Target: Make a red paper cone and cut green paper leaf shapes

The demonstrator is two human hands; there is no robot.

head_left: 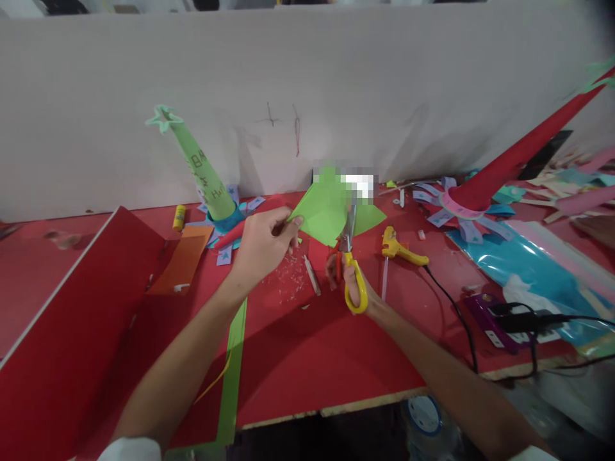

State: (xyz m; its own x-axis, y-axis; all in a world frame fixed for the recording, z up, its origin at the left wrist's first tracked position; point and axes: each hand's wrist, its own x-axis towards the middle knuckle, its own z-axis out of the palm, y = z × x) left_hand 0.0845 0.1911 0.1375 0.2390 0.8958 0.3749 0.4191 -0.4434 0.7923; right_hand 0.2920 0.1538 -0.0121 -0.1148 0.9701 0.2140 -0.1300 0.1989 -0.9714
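Held by its left corner, a sheet of bright green paper [319,214] is pinched between the thumb and fingers of my left hand [269,237]. Scissors [356,282] with one yellow and one red handle loop are gripped in my right hand [350,278]. Their metal blades point up at the paper, and part of it lies to either side of them. Whether the blades are cutting into it I cannot tell. Below the paper a pale pencil-like stick [312,275] lies among small white scraps on the red table [307,358].
A green paper cone [204,166] stands left and a red cone [528,144] right. Near my right hand lies a yellow glue gun [401,248], its cord running toward a purple power strip [500,326]. A red board [81,339] leans left; a glue stick [179,218] stands behind orange paper [185,259].
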